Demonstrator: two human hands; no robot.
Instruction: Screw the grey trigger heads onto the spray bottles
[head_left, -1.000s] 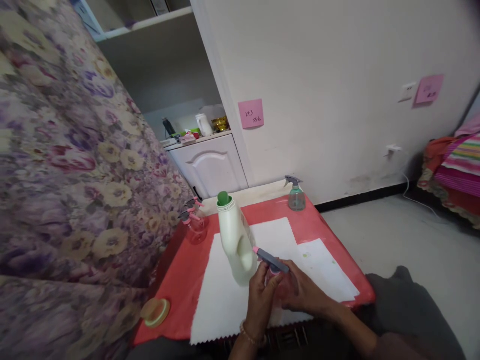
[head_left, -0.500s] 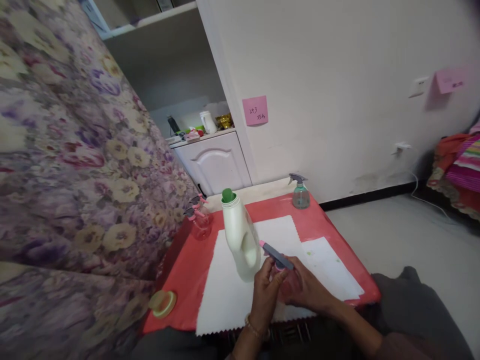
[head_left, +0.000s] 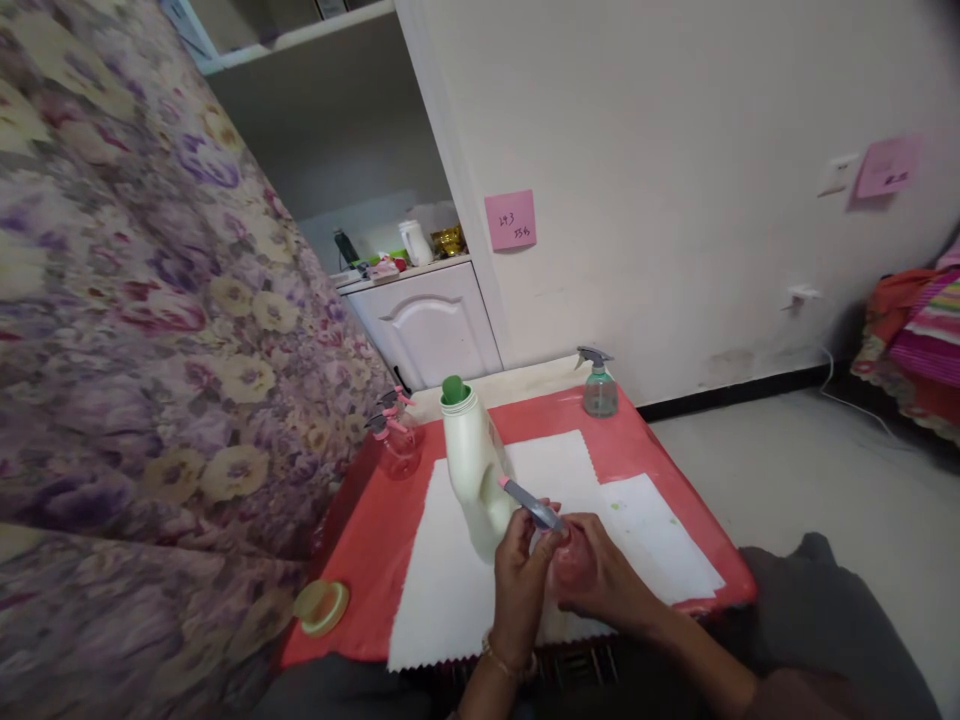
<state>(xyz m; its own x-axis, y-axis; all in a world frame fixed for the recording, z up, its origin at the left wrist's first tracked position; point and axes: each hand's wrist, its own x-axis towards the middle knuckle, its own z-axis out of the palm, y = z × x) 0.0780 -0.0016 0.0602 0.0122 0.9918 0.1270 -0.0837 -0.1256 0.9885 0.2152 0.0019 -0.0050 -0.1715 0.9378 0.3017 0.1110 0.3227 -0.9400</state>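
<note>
My left hand (head_left: 519, 580) pinches the grey-and-pink spray head (head_left: 529, 500) in its fingers. My right hand (head_left: 611, 585) is wrapped round a clear pink spray bottle (head_left: 574, 570), just right of that head. Fingers cover the neck, so I cannot tell whether the head and bottle touch. Close behind my left hand stands a large pale green jug (head_left: 469, 460) with a handle, its threaded neck bare and a green piece (head_left: 453, 390) in its mouth. A round yellowish cap (head_left: 322, 607) lies at the table's front left.
Pink spray bottles (head_left: 397, 450) stand at the left edge of the red-covered table (head_left: 367, 590), beside a floral curtain (head_left: 210, 330). A teal spray bottle (head_left: 600, 390) stands at the back right. A white cloth (head_left: 435, 610) and white paper (head_left: 660, 545) lie on top.
The spray head has shifted left and tilted in my left hand, away from the bottle's top. More of the pink bottle shows in my right hand.
</note>
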